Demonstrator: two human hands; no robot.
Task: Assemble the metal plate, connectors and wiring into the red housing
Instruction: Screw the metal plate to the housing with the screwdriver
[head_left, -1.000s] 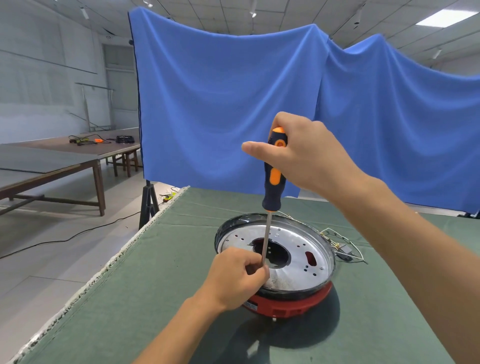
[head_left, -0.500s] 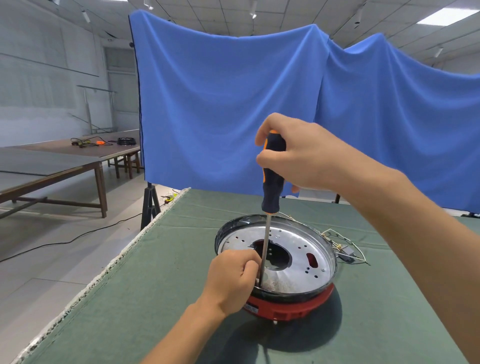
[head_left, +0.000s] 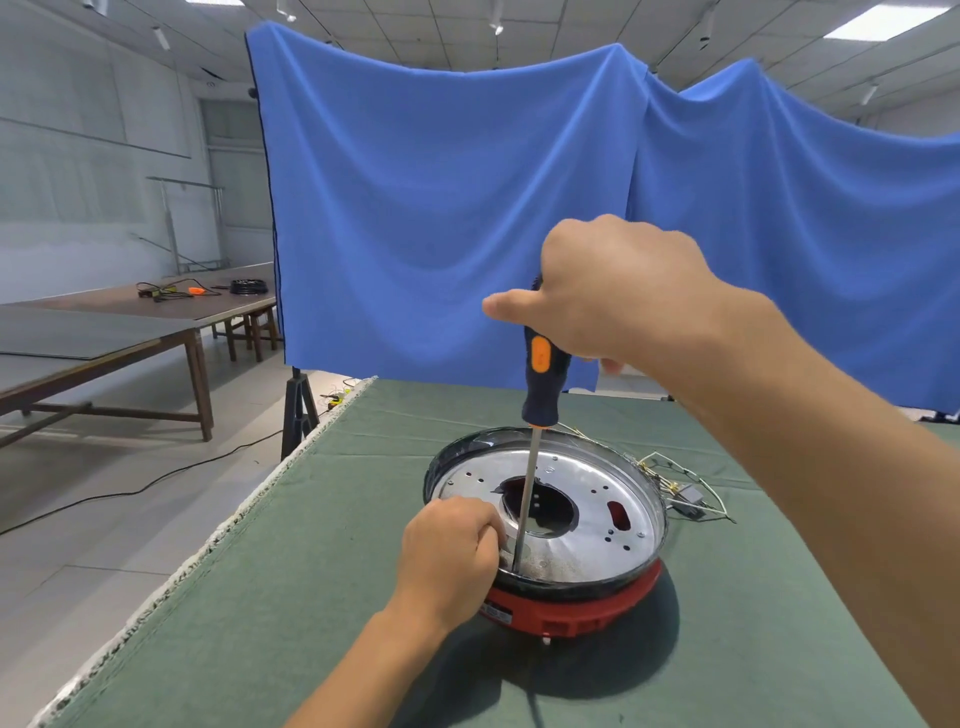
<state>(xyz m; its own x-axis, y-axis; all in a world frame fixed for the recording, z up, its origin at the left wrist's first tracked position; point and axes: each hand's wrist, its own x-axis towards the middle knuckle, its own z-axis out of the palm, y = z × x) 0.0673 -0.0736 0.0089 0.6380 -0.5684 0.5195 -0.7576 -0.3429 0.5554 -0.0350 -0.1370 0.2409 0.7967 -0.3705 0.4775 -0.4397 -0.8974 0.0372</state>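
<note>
At the plate's 7 o'clock edge, the left hand (head_left: 451, 556) stays curled, its grip pinching around the screwdriver (head_left: 540, 384) tip. The metal plate (head_left: 587, 499) sits seated in the red housing (head_left: 576, 608) on the desk (head_left: 311, 571). Above, the right hand (head_left: 618, 296), gripping the handle, has rolled over since a second ago, suggesting a screw is being driven. The wiring (head_left: 680, 493) lies loose at 3 o'clock.

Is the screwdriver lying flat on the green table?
No, the screwdriver stands nearly upright in the right hand, its tip down by the left hand at the metal plate.
</note>
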